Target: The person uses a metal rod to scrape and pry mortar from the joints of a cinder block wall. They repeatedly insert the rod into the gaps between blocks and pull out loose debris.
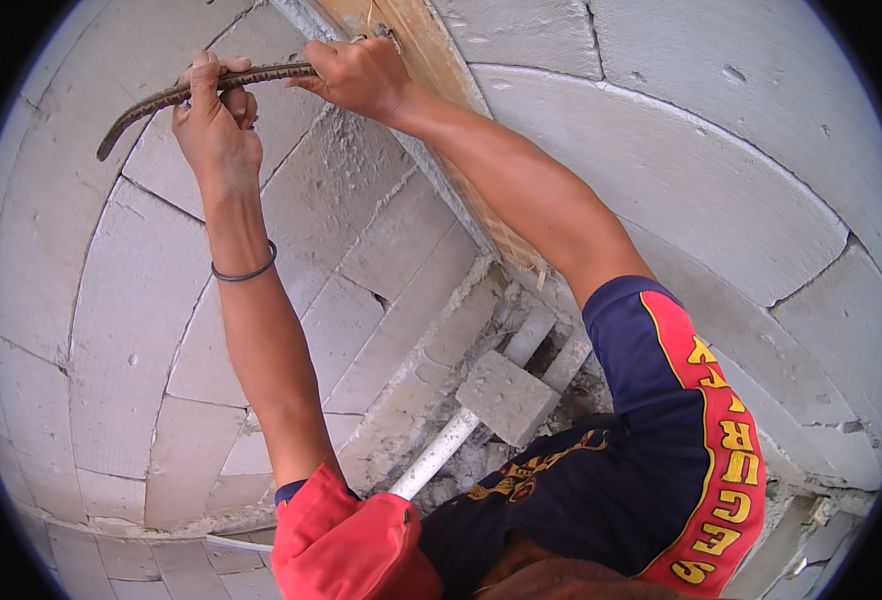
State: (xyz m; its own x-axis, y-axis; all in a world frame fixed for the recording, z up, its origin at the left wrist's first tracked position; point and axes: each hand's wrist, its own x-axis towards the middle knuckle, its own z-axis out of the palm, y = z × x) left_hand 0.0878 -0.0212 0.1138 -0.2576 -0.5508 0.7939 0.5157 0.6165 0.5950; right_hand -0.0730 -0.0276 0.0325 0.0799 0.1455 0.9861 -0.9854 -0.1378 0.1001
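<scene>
Blockwork (131,320), left hand (215,128) at arm's length

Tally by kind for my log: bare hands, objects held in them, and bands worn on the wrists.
Bare hands: 2 (left hand, right hand)
Long, curved, dark ribbed bar, held in both: 1
Thin black wristband: 1
Total: 4

The right hand (363,80) hides part of the ribbed bar (269,74).
</scene>
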